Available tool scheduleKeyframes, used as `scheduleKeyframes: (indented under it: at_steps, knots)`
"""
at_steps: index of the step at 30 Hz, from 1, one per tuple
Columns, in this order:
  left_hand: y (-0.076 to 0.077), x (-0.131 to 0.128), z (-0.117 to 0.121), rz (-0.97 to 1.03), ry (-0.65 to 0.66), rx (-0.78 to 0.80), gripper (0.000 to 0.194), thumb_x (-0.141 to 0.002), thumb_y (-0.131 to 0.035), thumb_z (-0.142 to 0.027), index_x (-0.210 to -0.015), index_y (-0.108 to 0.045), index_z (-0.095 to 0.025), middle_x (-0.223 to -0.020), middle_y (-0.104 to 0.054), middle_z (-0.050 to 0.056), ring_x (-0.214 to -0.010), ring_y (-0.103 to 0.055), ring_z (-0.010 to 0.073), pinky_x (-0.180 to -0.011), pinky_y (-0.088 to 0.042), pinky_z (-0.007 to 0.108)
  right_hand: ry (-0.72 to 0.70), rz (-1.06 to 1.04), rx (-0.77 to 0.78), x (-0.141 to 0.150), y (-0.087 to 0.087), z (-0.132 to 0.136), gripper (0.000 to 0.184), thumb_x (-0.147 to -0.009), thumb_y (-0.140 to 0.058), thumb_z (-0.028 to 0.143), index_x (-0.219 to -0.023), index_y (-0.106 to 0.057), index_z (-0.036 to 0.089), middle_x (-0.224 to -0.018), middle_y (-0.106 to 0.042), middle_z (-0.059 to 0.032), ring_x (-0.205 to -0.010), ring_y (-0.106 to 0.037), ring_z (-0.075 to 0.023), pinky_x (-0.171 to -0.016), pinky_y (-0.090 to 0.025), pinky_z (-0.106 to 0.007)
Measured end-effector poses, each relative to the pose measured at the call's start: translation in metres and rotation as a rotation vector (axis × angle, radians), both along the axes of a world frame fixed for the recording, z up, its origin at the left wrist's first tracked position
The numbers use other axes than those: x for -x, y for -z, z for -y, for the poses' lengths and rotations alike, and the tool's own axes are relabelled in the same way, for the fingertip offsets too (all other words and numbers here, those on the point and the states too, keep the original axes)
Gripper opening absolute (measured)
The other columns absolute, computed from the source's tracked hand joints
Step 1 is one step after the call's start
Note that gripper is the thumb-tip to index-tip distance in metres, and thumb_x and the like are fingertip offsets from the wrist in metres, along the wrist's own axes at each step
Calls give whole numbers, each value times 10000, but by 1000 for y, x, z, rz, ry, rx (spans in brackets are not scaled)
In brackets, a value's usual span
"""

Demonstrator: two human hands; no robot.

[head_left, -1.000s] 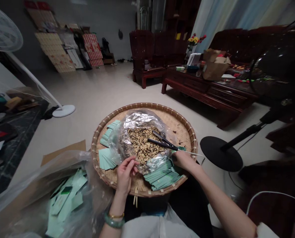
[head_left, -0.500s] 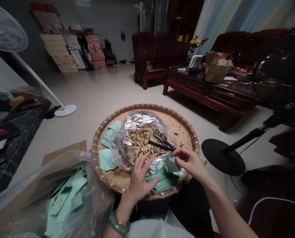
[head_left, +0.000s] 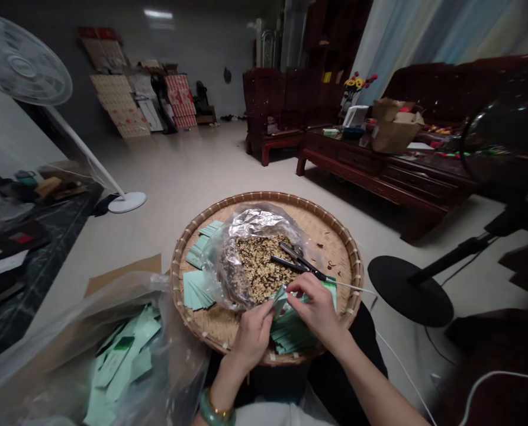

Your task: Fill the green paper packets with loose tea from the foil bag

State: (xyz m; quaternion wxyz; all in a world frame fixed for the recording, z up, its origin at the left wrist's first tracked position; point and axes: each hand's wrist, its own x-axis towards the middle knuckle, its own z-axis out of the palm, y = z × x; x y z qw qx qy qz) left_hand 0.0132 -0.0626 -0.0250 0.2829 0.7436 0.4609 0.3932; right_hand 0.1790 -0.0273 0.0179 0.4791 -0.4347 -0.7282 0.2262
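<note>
A small pale-green packet point(head_left: 280, 296) is pinched between my two hands, over the front of a round woven bamboo tray point(head_left: 219, 340). My left hand point(head_left: 254, 332) grips it from the left. Fingers of my right hand point(head_left: 315, 306) are closed on its upper right edge. Just behind them, a clear plastic bag point(head_left: 219, 266) lies open, holding a dry mix of pale and dark bits point(head_left: 261, 266). A black two-armed tool like a hair straightener point(head_left: 297, 260), with a white cord, rests on the mix. Beneath my hands lies a heap of green packets point(head_left: 293, 331).
More green packets point(head_left: 196, 290) are fanned along the tray's left side. A large clear bag point(head_left: 175, 331) of green packets stands at the lower left. A white fan point(head_left: 127, 202) is at left, a black fan base point(head_left: 406, 290) at right, and a dark wooden table point(head_left: 374, 177) behind.
My right hand has moved left and down from beside the tool, bringing a green packet to my left hand. My left hand has closed on it. The view has shifted slightly.
</note>
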Motion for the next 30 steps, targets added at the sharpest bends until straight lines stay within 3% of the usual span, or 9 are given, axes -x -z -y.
scheduleKeyframes:
  at_steps: [3,6,9,12,15,18,21,25,30]
  knots:
    - [-5,0,2,-60,-26,85,299,-915,-350,-219,-914,-641,-149,-759,-680,74,-675,-618,152,-631,-457,239,-133,123,-144,-4,-4,1,122,-810,-534,149,-855,-638,195,-825,-614,-66,-801,-535,-190,-711,-463,-337]
    - [-8,1,3,-129,-53,116,327,-913,-363,-256,-751,-626,-151,-618,-624,37,-569,-563,134,-577,-417,227,-280,229,-109,-6,-10,1,224,-767,-583,166,-989,-615,185,-894,-616,-78,-859,-517,-206,-747,-463,-356]
    - [-9,5,1,-91,-24,174,315,-897,-397,-277,-760,-652,-153,-638,-639,35,-603,-575,141,-609,-434,231,-257,257,-13,-7,-10,-1,53,-783,-597,207,-819,-618,174,-742,-592,-52,-762,-509,-189,-656,-451,-306]
    - [-6,10,-2,171,-21,347,283,-844,-497,-350,-918,-688,-155,-798,-702,56,-666,-625,164,-621,-486,252,-185,193,67,-8,-7,-4,174,-839,-541,217,-676,-585,173,-674,-553,-35,-667,-505,-157,-588,-423,-266]
    - [-2,15,-5,503,-157,528,423,-743,-606,-445,-1005,-686,-123,-860,-725,92,-616,-654,182,-564,-521,276,-108,141,75,-10,-4,-6,145,-848,-522,229,-758,-625,180,-759,-594,-62,-725,-522,-177,-635,-440,-294]
    - [-1,16,-6,672,-260,563,475,-694,-641,-494,-977,-706,-118,-909,-729,114,-664,-674,207,-597,-551,309,-81,169,19,-8,-3,-4,124,-825,-565,264,-750,-641,201,-799,-631,-75,-796,-502,-215,-708,-436,-353]
    - [-4,15,-5,711,-284,527,455,-660,-674,-492,-942,-722,-139,-985,-718,107,-840,-672,249,-731,-558,361,-84,125,23,-2,2,0,179,-817,-580,290,-660,-591,204,-675,-586,-50,-719,-483,-200,-651,-417,-328]
    - [0,14,-3,780,-268,524,436,-684,-676,-455,-984,-710,-140,-1030,-704,109,-979,-636,264,-867,-509,393,-65,-61,264,8,15,9,204,-828,-549,336,-681,-538,194,-629,-495,1,-592,-453,-139,-543,-384,-255]
    - [10,15,0,897,-239,575,464,-750,-624,-446,-1099,-652,-141,-1121,-661,136,-945,-648,260,-793,-539,388,-308,-427,749,20,26,13,325,-724,-642,460,-859,-592,169,-753,-595,-14,-663,-551,-144,-626,-474,-270]
